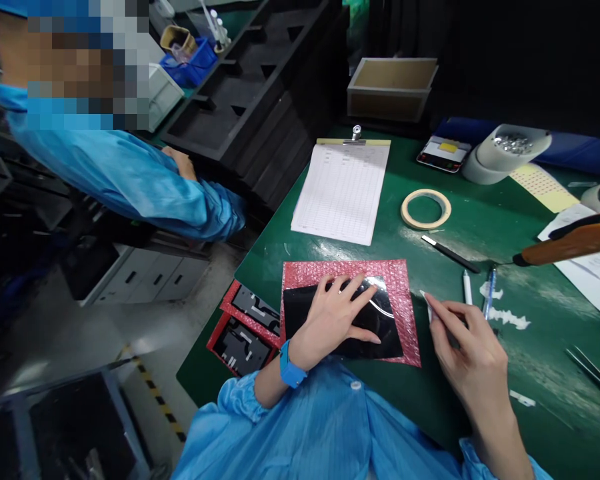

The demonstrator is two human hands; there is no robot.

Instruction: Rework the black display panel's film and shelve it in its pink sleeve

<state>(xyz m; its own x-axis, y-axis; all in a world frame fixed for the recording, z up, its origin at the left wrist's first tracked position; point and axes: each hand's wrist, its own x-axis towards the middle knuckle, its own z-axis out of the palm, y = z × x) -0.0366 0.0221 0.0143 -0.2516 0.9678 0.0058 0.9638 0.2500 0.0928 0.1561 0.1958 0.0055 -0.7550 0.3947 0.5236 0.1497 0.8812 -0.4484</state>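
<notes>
My left hand [333, 321] lies with its fingers spread on a glossy black flat panel [296, 308]. Under the panel is a sheet of pink bubble wrap [399, 280]. To the right of the wrap, my right hand [473, 350] pinches a small, thin, white pointed piece [427, 301] between thumb and fingers; its exact kind does not show. Just beyond that hand lie a white pen [467, 288], a blue pen [490, 293] and a black-handled blade-like tool [450, 253]. A blue band [293, 367] circles my left wrist.
A clipboard [343, 193], tape roll [426, 209], electric screwdriver [575, 240], tweezers [595, 373] and a tub of screws [513, 150] are on the green table [535, 413]. Panels in pink wrap [245, 337] lie left. A co-worker's blue sleeve [145, 190] is beside black trays [280, 127].
</notes>
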